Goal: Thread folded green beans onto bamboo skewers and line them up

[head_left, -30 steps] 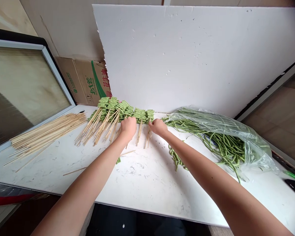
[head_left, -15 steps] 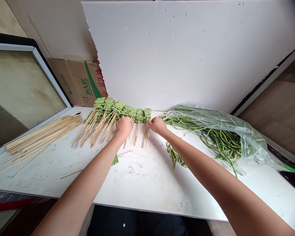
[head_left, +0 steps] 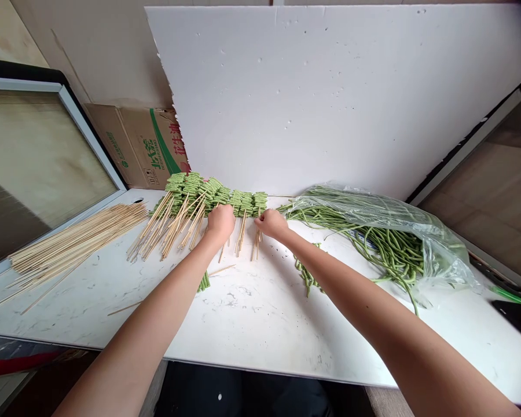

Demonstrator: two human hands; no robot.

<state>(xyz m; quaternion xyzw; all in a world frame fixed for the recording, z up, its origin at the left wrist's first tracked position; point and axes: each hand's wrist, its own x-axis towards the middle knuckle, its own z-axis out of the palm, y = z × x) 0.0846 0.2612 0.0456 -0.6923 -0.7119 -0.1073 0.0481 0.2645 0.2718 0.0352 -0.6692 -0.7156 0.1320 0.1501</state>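
Note:
A long stack of skewered green bean pieces [head_left: 217,194] lies against the white board, the bamboo skewers [head_left: 182,223] pointing towards me. At the stack's front my left hand [head_left: 221,223] is closed around skewers whose ends show above and below it; the fingers' inner side is hidden. To its right, my right hand [head_left: 272,223] is closed too, thumb and fingertips pinching the skewers [head_left: 256,246] of the stack's right end. Between the hands stands another small group of skewers [head_left: 241,236]. Some cut bean pieces [head_left: 204,282] lie partly behind my left forearm.
Loose bamboo skewers [head_left: 76,234] are heaped on the left of the white table [head_left: 243,336]. On the right, long green beans [head_left: 393,252] spill from a clear plastic bag [head_left: 445,249]. Cut bean pieces [head_left: 304,272] lie by my right forearm. A cardboard box [head_left: 134,147] stands behind.
My right hand has shifted slightly left along the skewer ends. My left hand has moved only a touch, and the stack looks the same.

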